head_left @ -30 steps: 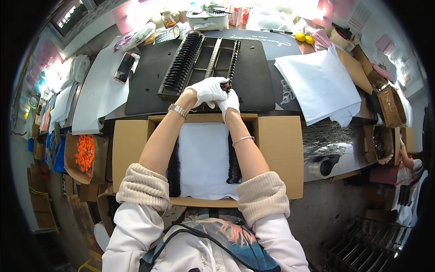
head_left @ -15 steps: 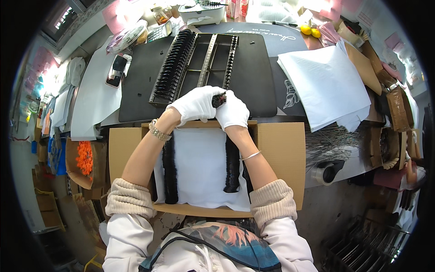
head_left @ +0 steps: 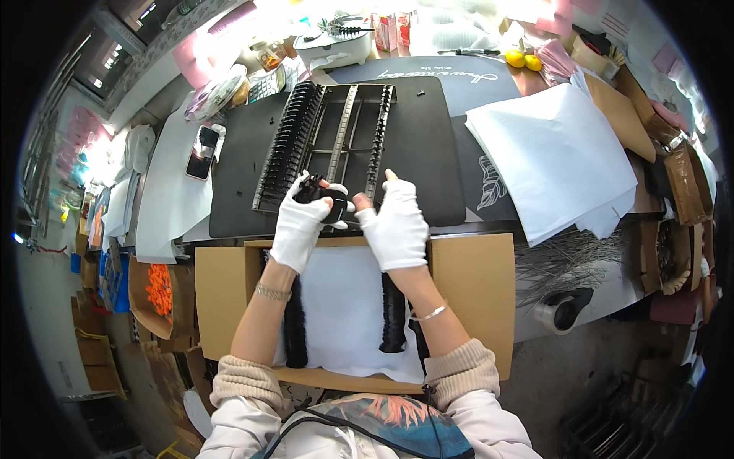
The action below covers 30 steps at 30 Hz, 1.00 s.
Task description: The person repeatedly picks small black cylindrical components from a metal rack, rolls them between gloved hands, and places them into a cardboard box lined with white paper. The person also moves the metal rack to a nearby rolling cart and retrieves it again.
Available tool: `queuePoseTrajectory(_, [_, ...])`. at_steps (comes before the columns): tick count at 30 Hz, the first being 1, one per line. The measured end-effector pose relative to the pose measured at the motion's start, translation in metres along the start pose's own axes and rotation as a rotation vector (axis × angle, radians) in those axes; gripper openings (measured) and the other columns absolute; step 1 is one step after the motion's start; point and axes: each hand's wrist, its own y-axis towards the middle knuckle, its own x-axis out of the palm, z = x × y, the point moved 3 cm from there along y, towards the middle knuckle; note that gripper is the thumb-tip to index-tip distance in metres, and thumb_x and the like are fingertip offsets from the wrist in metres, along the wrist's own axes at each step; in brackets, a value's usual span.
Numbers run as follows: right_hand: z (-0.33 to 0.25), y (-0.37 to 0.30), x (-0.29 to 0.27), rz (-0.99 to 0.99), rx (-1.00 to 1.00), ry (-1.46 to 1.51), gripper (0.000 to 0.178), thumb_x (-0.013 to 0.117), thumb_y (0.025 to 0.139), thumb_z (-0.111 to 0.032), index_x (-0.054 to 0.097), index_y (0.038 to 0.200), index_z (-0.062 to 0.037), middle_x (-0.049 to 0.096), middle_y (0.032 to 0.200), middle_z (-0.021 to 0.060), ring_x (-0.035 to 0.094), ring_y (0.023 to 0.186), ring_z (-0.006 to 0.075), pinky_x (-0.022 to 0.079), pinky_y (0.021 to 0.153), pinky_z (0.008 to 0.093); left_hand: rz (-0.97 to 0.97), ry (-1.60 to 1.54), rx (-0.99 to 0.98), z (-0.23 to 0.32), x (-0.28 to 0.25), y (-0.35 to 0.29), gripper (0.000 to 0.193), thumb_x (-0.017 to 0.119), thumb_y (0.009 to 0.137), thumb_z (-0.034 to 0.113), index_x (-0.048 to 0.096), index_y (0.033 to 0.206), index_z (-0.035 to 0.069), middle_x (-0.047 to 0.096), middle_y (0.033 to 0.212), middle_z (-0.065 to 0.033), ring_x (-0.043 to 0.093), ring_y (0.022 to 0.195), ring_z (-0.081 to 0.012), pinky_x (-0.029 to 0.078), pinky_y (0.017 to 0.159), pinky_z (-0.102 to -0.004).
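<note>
Both my hands wear white fingerless gloves. My left hand (head_left: pixel 302 222) and my right hand (head_left: pixel 395 223) meet over the near edge of a black mat (head_left: pixel 428 145), together pinching a small black clip-like piece (head_left: pixel 330 206). Just beyond them lies a black slotted rack (head_left: pixel 336 134), its left rail packed with several black pieces. Below my forearms an open cardboard box (head_left: pixel 474 283) is lined with white paper (head_left: pixel 344 306). Two dark furry rolls (head_left: pixel 394 314) lie along the paper's sides.
A stack of white sheets (head_left: pixel 558 153) lies to the right of the mat. A phone (head_left: pixel 201 151) rests on white paper at the left. A tape dispenser (head_left: pixel 564 307) sits at the right table edge. Boxes with orange items (head_left: pixel 158 288) stand at the left on the floor.
My hands have drawn back from the rack's near end toward me, and they have come slightly apart while still holding the small black piece.
</note>
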Motion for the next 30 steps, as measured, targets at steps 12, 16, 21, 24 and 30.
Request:
queuePoseTrajectory(12, [0.008, 0.016, -0.037, -0.209, 0.116, 0.868, 0.016, 0.059, 0.099, -0.012, 0.064, 0.107, 0.0013, 0.071, 0.092, 0.0118, 0.068, 0.07, 0.0185, 0.054, 0.064, 0.0291, -0.034, 0.041, -0.101, 0.007, 0.092, -0.007, 0.051, 0.064, 0.087, 0.0, 0.049, 0.135, 0.005, 0.064, 0.1, -0.0025, 0.063, 0.09, -0.0114, 0.054, 0.077, -0.0257])
queuePoseTrajectory(16, [0.014, 0.036, -0.075, -0.274, -0.179, 0.27, 0.041, 0.065, 0.095, -0.037, 0.056, 0.112, -0.001, 0.065, 0.067, 0.0093, 0.067, 0.061, 0.0247, 0.053, 0.06, 0.0339, -0.183, 0.882, 0.278, 0.011, 0.111, -0.003, 0.105, 0.072, 0.077, 0.005, 0.006, 0.158, 0.006, 0.063, 0.089, -0.0063, 0.065, 0.074, -0.0158, 0.052, 0.074, -0.0266])
queuePoseTrajectory(21, [0.019, 0.055, -0.079, -0.182, -0.181, 0.395, 0.019, 0.056, 0.097, -0.019, 0.055, 0.099, -0.0007, 0.065, 0.069, 0.0124, 0.067, 0.059, 0.0256, 0.051, 0.056, 0.0367, -0.152, 0.768, 0.482, -0.003, 0.132, 0.009, 0.104, 0.07, 0.076, 0.001, 0.006, 0.158, 0.006, 0.063, 0.088, -0.0038, 0.064, 0.073, -0.0145, 0.051, 0.074, -0.0257])
queuePoseTrajectory(24, [0.038, 0.07, -0.064, -0.298, 0.048, 0.666, 0.013, 0.051, 0.096, -0.013, 0.056, 0.099, -0.0008, 0.064, 0.072, 0.0113, 0.064, 0.059, 0.0176, 0.05, 0.058, 0.0326, -0.04, 0.524, 0.376, -0.011, 0.129, 0.026, 0.101, 0.066, 0.076, -0.005, 0.009, 0.158, 0.006, 0.061, 0.087, -0.0023, 0.061, 0.076, -0.0099, 0.05, 0.075, -0.0241])
queuePoseTrajectory(30, [0.093, 0.178, -0.063, -0.517, -0.423, -0.617, 0.023, 0.062, 0.089, -0.027, 0.073, 0.101, -0.0108, 0.072, 0.103, 0.0129, 0.068, 0.086, 0.033, 0.054, 0.08, 0.0413, -0.174, 0.375, 0.288, 0.0, 0.089, 0.005, 0.031, 0.064, 0.074, -0.013, 0.061, 0.102, 0.001, 0.066, 0.097, -0.0066, 0.064, 0.091, -0.0154, 0.05, 0.086, -0.0278])
